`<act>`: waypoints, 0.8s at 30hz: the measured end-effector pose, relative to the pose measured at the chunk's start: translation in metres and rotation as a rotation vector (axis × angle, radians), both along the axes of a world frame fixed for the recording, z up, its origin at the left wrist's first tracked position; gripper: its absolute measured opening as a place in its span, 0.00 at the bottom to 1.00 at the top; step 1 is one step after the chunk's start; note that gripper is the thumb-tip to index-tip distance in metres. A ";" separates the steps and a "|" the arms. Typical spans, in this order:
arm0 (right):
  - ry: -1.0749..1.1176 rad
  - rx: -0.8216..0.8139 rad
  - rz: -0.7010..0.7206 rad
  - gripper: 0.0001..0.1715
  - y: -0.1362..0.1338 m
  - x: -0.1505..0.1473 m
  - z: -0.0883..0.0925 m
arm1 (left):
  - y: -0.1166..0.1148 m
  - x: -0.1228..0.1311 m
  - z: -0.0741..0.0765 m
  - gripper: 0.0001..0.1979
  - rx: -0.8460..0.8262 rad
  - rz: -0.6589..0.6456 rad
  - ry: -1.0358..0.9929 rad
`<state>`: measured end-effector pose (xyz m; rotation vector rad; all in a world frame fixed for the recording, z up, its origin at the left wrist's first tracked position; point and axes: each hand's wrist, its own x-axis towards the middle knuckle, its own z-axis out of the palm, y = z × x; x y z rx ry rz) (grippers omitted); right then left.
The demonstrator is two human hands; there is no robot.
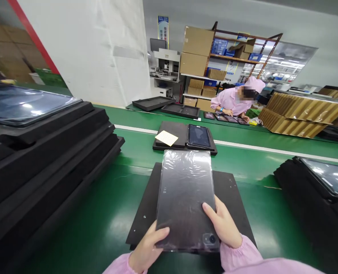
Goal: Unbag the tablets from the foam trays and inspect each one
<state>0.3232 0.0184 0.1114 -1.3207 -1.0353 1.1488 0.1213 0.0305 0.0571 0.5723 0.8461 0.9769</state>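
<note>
A dark tablet in clear plastic film is held up with its back towards me, the camera at the lower right corner. My left hand grips its lower left edge, thumb over the back. On the right side, my right hand clasps the edge with its thumb lying on the back. The fingers behind the tablet are hidden. Beneath it lies a flat black foam board on the green table. Just beyond, a black foam tray carries another tablet and a yellow paper.
Stacked black foam trays rise at the left, topped by a tablet. Another stack stands at the right. Across the green table, a co-worker in pink bends over several tablets beside cardboard dividers.
</note>
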 end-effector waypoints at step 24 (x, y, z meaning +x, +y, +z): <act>-0.594 0.345 -0.068 0.11 -0.001 -0.076 -0.026 | 0.005 0.008 -0.010 0.11 -0.230 -0.178 0.096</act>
